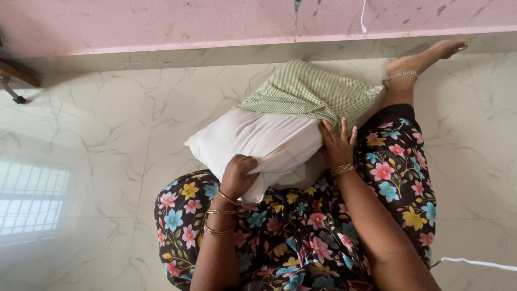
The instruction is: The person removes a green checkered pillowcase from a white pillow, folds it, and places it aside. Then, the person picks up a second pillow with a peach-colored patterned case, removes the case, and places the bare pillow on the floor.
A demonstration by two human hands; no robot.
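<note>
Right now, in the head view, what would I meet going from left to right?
Dark object at the wall → left hand gripping white pillow → right hand on green checked cover → anklet foot.

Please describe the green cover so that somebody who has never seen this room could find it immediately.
On the marble floor below the pink wall, a white pillow lies on the person's lap. The green cover sheathes its far end; fine checks distinguish it from the plain pillow.
</note>
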